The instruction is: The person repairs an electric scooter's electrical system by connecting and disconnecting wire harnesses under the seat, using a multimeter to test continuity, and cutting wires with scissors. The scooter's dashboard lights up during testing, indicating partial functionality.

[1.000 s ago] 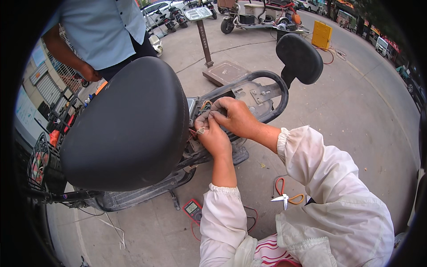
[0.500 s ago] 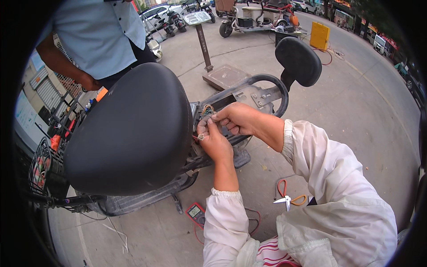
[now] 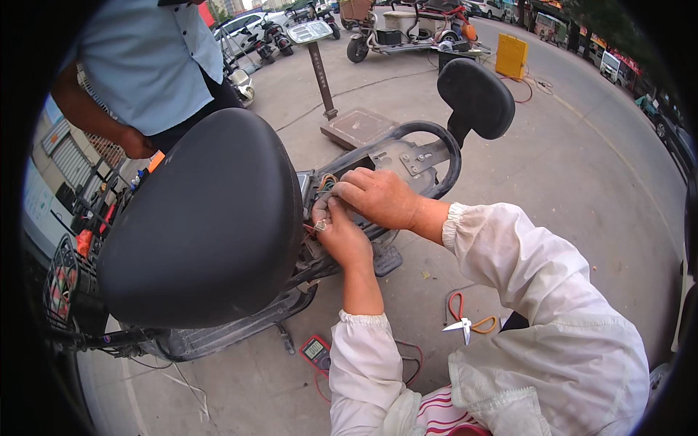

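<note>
Both my hands meet over the opened frame of an electric scooter, behind its raised black seat (image 3: pixel 203 225). My left hand (image 3: pixel 343 231) has its fingers closed on thin wires (image 3: pixel 327 183) that bunch up beside the fingertips. A small pale connector (image 3: pixel 320 226) hangs by the left hand's fingers. Over the left fingertips, my right hand (image 3: pixel 379 198) is closed in a pinch at the same wires; its fingertips are mostly hidden behind the back of the hand. The rear of the scooter carries a black backrest (image 3: pixel 476 98) above a looped rail (image 3: pixel 454 156).
A red multimeter (image 3: pixel 316 352) with leads and orange-handled scissors (image 3: pixel 466 324) lie on the pavement. Across the scooter stands a person in a light blue shirt (image 3: pixel 149 65). Beyond are a platform scale (image 3: pixel 358 128), a yellow box (image 3: pixel 512 56) and a parked cargo tricycle (image 3: pixel 407 36).
My right hand has rolled over, so its back now covers more of the fingers at the wires. The whole view has shifted slightly; the left hand keeps its hold.
</note>
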Available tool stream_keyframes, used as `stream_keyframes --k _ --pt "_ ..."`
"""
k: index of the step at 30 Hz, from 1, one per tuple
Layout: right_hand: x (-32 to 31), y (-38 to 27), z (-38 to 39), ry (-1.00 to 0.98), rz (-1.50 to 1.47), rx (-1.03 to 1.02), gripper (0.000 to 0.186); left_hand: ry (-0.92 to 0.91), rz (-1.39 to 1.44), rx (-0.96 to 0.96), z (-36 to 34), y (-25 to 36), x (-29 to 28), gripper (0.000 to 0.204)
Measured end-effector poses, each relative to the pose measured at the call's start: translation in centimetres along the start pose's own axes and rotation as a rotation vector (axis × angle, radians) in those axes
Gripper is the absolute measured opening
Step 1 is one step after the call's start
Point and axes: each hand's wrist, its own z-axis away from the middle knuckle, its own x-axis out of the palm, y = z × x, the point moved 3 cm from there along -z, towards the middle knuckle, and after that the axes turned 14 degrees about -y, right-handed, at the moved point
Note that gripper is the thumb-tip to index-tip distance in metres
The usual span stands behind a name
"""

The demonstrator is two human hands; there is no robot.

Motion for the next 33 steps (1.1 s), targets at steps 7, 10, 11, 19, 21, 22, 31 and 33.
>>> stream_keyframes --k 7,10,11,19,21,22,31,33 --pt "-0.1 0.0 -0.1 -0.014 0.077 -0.021 0.022 0.005 0.046 -0.034 0.1 0.4 0.1 0.023" --pt "0.1 -0.2 -0.2 0.092 -0.051 0.087 0.013 -0.058 0.072 -0.015 0.1 0.2 0.0 0.025" --pt "0.7 -0.1 -0.1 0.164 -0.170 0.161 0.011 -0.048 0.080 -0.016 0.2 0.1 0.1 0.025" --pt "1.8 -1.1 -0.5 -0.025 -1.828 1.019 0.007 -0.057 0.109 -0.009 -0.1 0.0 -0.6 0.027" --pt "1.2 -0.1 0.7 0.117 -0.913 0.601 0.013 -0.050 0.108 -0.011 0.3 -0.1 0.4 0.028" --pt "0.1 -1.0 0.4 0.169 -0.466 0.374 0.017 -0.044 0.101 -0.004 0.3 0.3 0.6 0.028" --pt "0.2 -1.1 0.0 0.049 -0.017 0.095 0.026 -0.080 0.107 0.030 0.2 0.5 0.1 0.031" --pt "0.2 -0.9 0.2 0.056 -0.019 0.130 0.023 -0.082 0.080 0.003 0.3 0.4 0.2 0.027"
